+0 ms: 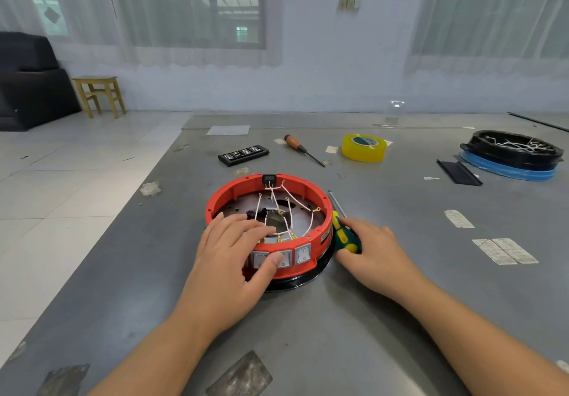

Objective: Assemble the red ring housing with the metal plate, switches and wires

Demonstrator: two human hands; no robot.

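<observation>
The left hand (237, 257) lies spread over the red ring housing's (268, 211) near rim, thumb on the switches (281, 258). The right hand (374, 251) curls round the screwdriver (343, 232), just right of the housing, shaft pointing toward the surface's far edge.

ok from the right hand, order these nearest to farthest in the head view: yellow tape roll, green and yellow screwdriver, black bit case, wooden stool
From the right hand:
1. green and yellow screwdriver, under its fingers, beside the red ring housing
2. yellow tape roll, farther back on the table, slightly right
3. black bit case, back and to the left
4. wooden stool, on the floor far left, off the table
</observation>
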